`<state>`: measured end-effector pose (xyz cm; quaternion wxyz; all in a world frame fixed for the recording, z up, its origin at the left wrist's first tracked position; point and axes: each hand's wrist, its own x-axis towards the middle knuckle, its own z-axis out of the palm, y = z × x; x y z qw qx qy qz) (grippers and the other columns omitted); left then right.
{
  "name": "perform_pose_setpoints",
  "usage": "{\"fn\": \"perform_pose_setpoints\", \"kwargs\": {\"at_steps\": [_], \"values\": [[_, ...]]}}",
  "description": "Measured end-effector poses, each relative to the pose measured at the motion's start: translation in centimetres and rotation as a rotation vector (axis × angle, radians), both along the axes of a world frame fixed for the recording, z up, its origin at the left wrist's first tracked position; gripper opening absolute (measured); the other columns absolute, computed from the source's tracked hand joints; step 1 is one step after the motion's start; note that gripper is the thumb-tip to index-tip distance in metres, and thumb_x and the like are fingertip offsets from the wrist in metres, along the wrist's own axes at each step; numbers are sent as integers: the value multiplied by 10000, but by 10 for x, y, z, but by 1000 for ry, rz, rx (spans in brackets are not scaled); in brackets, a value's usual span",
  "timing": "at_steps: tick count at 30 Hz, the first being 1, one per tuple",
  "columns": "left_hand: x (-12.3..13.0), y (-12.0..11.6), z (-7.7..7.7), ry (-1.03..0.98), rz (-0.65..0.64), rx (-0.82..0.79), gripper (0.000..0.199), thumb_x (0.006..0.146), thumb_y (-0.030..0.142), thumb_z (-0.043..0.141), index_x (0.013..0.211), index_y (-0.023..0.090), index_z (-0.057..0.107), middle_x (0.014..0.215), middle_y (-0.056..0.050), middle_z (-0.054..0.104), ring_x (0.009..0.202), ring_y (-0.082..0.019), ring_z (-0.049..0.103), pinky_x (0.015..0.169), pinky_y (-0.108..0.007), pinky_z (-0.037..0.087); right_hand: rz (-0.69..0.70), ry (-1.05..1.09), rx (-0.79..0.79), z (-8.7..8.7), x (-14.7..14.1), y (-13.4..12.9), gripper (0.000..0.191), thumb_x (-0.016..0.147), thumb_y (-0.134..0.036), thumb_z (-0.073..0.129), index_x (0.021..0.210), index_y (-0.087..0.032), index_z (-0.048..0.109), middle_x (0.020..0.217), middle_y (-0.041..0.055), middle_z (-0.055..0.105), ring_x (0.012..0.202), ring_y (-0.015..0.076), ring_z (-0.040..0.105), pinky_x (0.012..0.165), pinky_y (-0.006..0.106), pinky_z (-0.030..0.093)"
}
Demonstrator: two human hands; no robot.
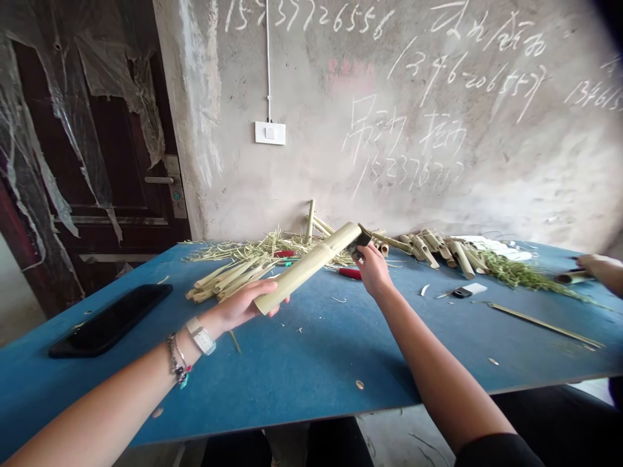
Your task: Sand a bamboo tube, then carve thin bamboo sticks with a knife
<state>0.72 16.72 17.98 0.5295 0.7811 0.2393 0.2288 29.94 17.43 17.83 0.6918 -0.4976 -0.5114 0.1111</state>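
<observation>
A pale green bamboo tube (299, 274) with a node near its middle slants up and away above the table. My left hand (249, 301) is wrapped round its near end. At the far end, my right hand (374, 267) is closed on a small dark flat piece (359, 246) whose kind I cannot make out. That piece is right by the tube's far end; whether they touch is hard to tell. Behind the tube lie split bamboo strips (238, 275) and a red-handled tool (350, 274), partly hidden.
The blue table (311, 363) meets a concrete wall. A black phone-like slab (111, 321) lies at left, bamboo shavings (233, 248) at the back. To the right are cut bamboo tubes (428, 246), a utility blade (470, 290), a thin strip (545, 324) and another person's hand (601, 267).
</observation>
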Motion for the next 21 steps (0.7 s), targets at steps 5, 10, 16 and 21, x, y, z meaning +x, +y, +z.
{"fn": "perform_pose_setpoints", "kwargs": {"at_steps": [5, 10, 16, 21], "values": [[-2, 0, -2, 5, 17, -41, 405, 881, 398, 371, 1199, 162, 455, 1003, -81, 601, 701, -130, 509, 705, -306, 410, 239, 124, 76, 3, -16, -6, 369, 798, -539, 386, 976, -233, 491, 1054, 51, 610, 1020, 189, 562, 846, 362, 488], [2, 2, -9, 53, 41, -70, 442, 845, 439, 461, 1215, 200, 420, 961, -41, 595, 699, -132, 539, 664, -286, 433, 354, 97, 133, 5, -28, -15, 576, 608, -462, 703, 1070, -242, 439, 1118, 46, 590, 1071, 208, 541, 937, 370, 439], [10, -5, -15, 144, 2, -15, 485, 807, 425, 505, 1208, 182, 377, 836, -8, 540, 594, -124, 537, 548, -262, 434, 344, 130, 58, 1, -33, -13, 481, 639, -436, 684, 1011, -228, 460, 1073, 41, 608, 1049, 215, 551, 930, 387, 446], [14, -8, -19, 174, 53, 40, 534, 794, 442, 509, 1222, 161, 359, 829, -24, 535, 584, -120, 537, 523, -251, 444, 381, 121, 76, 1, -32, -13, 509, 613, -380, 714, 1019, -221, 450, 1048, 35, 597, 1014, 202, 561, 936, 375, 445]]}}
